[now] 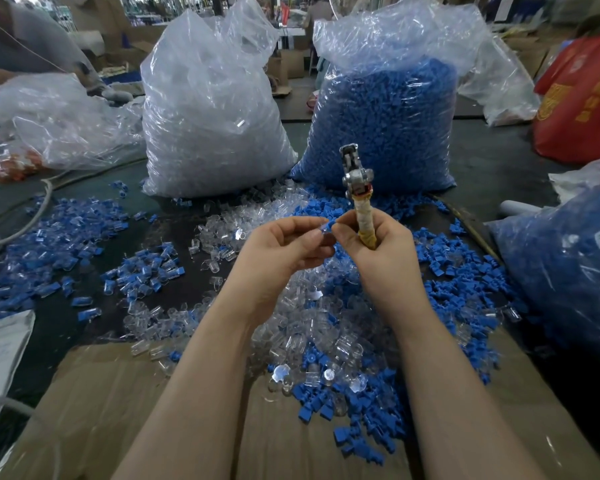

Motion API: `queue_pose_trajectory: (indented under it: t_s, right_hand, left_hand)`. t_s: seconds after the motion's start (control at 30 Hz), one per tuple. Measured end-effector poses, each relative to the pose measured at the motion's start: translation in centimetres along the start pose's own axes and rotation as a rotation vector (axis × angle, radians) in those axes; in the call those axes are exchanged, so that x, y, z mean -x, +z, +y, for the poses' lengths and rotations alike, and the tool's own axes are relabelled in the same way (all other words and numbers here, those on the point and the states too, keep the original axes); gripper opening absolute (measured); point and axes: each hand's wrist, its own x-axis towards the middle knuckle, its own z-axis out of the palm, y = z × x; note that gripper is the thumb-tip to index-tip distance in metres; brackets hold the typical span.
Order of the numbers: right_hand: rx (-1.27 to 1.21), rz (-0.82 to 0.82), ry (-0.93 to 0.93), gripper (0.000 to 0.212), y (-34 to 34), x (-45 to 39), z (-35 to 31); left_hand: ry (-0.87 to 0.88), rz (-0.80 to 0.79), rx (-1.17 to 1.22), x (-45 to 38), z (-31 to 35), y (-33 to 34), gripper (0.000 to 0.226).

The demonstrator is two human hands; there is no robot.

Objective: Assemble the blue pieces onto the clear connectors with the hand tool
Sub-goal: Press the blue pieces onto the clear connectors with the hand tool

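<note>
- Pinched between the fingertips of the left hand [284, 247] is a clear connector [321, 232]; a blue piece [330, 224] is being met with it at the right hand's thumb tip, and whether it is seated cannot be told
- the right hand [378, 251] is being kept curled round the taped handle of the hand tool [357, 188], metal head pointing up; the tool is not being applied to the pair
- assembled pieces [49, 237] are being gathered in a spread on the table [194, 216] at left; the task is judged well under way
- much is judged as remaining: loose clear and blue parts [326, 327] are lying heaped below the hands, and two full bags, the clear bag [208, 109] and the blue bag [385, 123], are standing behind
</note>
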Motion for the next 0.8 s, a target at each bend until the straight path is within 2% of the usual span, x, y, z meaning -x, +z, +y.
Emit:
queue_pose_trajectory:
  t_s: [0.23,0.43,0.8]
  right_hand:
    - [0.011,0.004,0.009,0.016,0.46,0.11,-0.11]
    - [0.024,0.022,0.02,0.015,0.61,0.02,-0.03]
    - [0.086,0.014,0.012,0.009,0.55,0.06,0.37]
  left_hand:
    - [0.045,0.069,-0.081,0.03,0.0,-0.01,0.018]
    - [0.089,0.162,-0.057,0.0,0.08,0.13,0.017]
    - [0.094,0.19,-0.086,0.4,0.33,0.28,0.017]
